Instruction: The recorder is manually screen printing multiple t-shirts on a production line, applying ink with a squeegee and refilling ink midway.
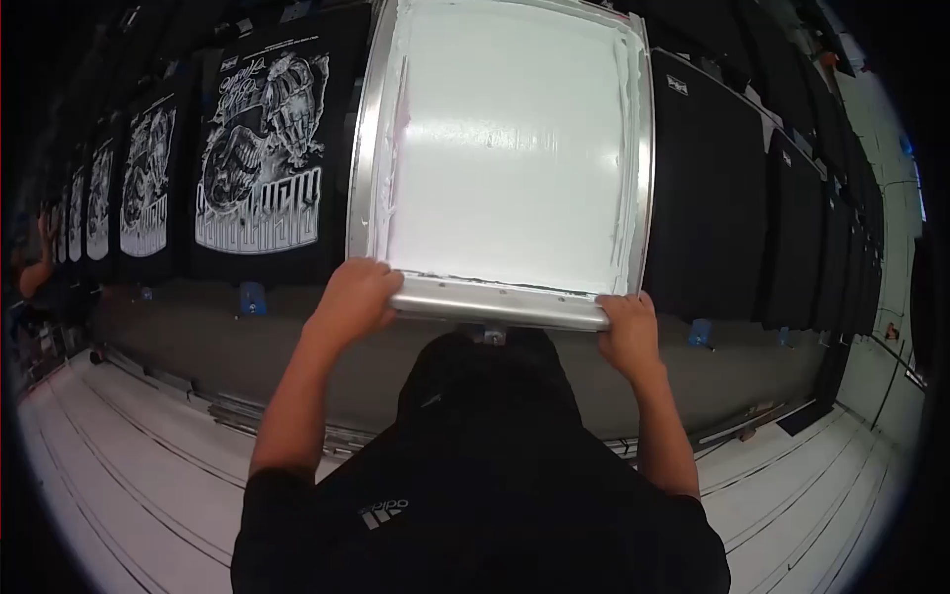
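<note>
A metal-framed printing screen [503,303] lies in front of me, its mesh [495,129] covered with white ink that is thicker along the left and right sides. My left hand [358,295] is closed around the near left corner of the metal frame. At the near right corner, my right hand [631,332] grips the same edge, fingers over the top. What lies beneath the screen is hidden.
Black shirts with a white and grey print [262,148] hang over boards in a row to the left. Darker black shirts [708,198] with a small white mark line the right. Blue clamps [253,299] sit along the near edge. Another person's arm [38,272] shows far left.
</note>
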The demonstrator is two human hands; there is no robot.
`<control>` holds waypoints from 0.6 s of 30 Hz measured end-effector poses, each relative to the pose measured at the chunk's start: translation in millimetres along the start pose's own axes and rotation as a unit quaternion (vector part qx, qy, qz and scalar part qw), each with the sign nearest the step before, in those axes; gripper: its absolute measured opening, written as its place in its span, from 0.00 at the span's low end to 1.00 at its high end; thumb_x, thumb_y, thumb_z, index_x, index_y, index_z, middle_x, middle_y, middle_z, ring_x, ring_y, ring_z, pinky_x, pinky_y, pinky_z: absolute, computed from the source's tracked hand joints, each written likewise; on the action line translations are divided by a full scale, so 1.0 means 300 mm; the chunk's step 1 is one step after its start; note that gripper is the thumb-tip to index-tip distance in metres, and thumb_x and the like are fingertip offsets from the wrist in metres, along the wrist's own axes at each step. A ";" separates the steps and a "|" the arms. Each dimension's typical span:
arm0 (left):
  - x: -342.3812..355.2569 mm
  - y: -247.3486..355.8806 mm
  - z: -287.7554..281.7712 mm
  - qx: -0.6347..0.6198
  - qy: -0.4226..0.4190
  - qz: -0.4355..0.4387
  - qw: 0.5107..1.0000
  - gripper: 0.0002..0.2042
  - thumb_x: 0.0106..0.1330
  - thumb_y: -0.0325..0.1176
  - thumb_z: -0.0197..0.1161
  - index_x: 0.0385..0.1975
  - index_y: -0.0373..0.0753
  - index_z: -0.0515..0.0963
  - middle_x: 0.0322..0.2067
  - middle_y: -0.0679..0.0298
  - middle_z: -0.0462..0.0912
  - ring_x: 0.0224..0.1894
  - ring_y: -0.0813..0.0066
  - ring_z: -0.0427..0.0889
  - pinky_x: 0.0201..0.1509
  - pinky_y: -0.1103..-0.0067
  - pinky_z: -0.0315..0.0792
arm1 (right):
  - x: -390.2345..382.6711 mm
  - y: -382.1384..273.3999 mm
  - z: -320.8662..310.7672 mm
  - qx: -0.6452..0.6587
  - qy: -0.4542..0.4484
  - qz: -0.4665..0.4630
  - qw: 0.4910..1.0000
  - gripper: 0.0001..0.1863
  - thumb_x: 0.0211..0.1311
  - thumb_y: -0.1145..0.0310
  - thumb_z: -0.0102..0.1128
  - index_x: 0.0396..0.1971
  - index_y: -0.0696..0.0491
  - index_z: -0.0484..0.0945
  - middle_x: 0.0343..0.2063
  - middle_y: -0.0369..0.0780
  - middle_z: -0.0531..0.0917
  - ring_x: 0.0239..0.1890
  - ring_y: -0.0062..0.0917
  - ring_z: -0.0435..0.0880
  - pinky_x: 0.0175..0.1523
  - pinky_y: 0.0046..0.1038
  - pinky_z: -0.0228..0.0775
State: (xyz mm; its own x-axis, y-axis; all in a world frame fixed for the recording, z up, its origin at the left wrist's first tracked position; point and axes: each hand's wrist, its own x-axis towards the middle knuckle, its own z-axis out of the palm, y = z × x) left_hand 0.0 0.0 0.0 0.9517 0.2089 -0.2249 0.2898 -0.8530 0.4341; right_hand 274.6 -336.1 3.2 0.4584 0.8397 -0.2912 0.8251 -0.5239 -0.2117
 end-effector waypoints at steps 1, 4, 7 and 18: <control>0.032 -0.009 -0.012 0.004 -0.007 0.010 1.000 0.18 0.50 0.36 0.72 0.41 0.43 0.78 0.36 0.58 0.82 0.45 0.58 0.80 0.53 0.64 0.69 | 0.017 0.016 -0.015 0.038 0.001 -0.020 0.999 0.24 0.39 0.77 0.61 0.43 0.50 0.79 0.36 0.43 0.83 0.42 0.40 0.80 0.58 0.51 0.63; 0.214 -0.056 -0.145 0.000 -0.002 0.015 1.000 0.11 0.48 0.33 0.71 0.30 0.39 0.79 0.30 0.57 0.82 0.38 0.55 0.81 0.43 0.64 0.74 | 0.170 0.048 -0.140 0.087 0.013 -0.029 0.996 0.17 0.39 0.77 0.62 0.35 0.53 0.82 0.27 0.46 0.82 0.35 0.44 0.81 0.48 0.43 0.70; 0.441 -0.145 -0.221 -0.007 0.058 -0.007 0.998 0.11 0.48 0.31 0.70 0.31 0.39 0.81 0.30 0.56 0.83 0.38 0.54 0.81 0.43 0.66 0.74 | 0.455 0.164 -0.262 0.045 0.049 -0.070 0.995 0.16 0.39 0.77 0.62 0.34 0.52 0.82 0.27 0.47 0.82 0.35 0.44 0.81 0.45 0.42 0.72; 1.139 -0.508 -0.270 0.123 0.270 0.004 0.955 0.12 0.54 0.29 0.63 0.39 0.38 0.77 0.35 0.55 0.82 0.43 0.54 0.80 0.49 0.63 0.72 | 1.299 0.363 -0.300 -0.127 0.212 -0.071 0.966 0.13 0.52 0.72 0.58 0.40 0.51 0.77 0.35 0.42 0.83 0.44 0.36 0.81 0.54 0.47 0.68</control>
State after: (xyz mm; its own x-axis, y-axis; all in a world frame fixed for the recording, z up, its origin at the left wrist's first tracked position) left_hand 289.4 240.2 -72.4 0.8864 0.3609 0.2898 0.3122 -0.9284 0.2013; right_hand 572.9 -53.1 -49.4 0.3840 0.9121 0.1439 0.9196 -0.3918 0.0296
